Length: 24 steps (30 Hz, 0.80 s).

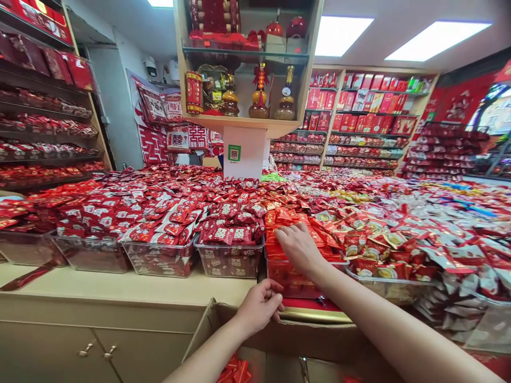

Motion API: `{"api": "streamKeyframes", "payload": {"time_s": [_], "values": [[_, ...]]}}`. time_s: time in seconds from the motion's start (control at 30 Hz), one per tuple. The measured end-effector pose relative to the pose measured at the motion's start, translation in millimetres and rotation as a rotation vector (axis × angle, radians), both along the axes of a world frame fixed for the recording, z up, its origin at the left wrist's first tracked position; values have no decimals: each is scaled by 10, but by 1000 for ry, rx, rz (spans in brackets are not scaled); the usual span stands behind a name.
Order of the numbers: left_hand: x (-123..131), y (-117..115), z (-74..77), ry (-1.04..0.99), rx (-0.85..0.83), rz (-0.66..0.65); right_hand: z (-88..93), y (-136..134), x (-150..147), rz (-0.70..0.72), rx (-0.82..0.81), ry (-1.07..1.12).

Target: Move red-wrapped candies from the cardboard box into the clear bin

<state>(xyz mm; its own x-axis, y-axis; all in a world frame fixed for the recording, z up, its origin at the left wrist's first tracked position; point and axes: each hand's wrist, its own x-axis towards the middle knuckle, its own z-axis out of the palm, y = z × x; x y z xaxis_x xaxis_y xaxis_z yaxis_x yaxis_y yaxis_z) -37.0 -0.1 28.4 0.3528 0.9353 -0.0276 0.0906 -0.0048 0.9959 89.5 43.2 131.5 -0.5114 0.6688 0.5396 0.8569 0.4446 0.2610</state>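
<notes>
My right hand [300,248] rests on a heap of bright orange-red packets [285,217] in a clear plastic bin. Its fingers curl down onto the packets, and the fingertips are hidden. Lower and to the left, my left hand [258,307] hovers by the near corner of this bin, above the rim of a cardboard box [319,338]. Its fingers are curled in towards the thumb, and nothing shows in them. Inside the cardboard box lie a few red packets [236,371], partly behind my left forearm.
Clear bins heaped with dark red packets [227,234] stand to the left, and red-and-white packets [369,250] to the right. A cream counter [159,287] carries them. Behind rises a display cabinet [247,126] with bottles. Stocked shelves [369,122] line the walls.
</notes>
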Motion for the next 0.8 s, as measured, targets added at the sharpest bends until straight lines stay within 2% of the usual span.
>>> {"api": "streamKeyframes", "payload": {"time_s": [0.27, 0.6, 0.7, 0.8], "values": [[-7, 24, -49, 3, -7, -33, -67, 104, -8, 26, -72, 19], [6, 20, -29, -30, 34, -46, -8, 95, -12, -67, -160, 60], [4, 10, -5, -17, 23, -46, 30, 32, 24, -72, -131, 120], [-4, 8, 20, 11, -5, -45, 58, -183, 51, 11, -57, 177]]}}
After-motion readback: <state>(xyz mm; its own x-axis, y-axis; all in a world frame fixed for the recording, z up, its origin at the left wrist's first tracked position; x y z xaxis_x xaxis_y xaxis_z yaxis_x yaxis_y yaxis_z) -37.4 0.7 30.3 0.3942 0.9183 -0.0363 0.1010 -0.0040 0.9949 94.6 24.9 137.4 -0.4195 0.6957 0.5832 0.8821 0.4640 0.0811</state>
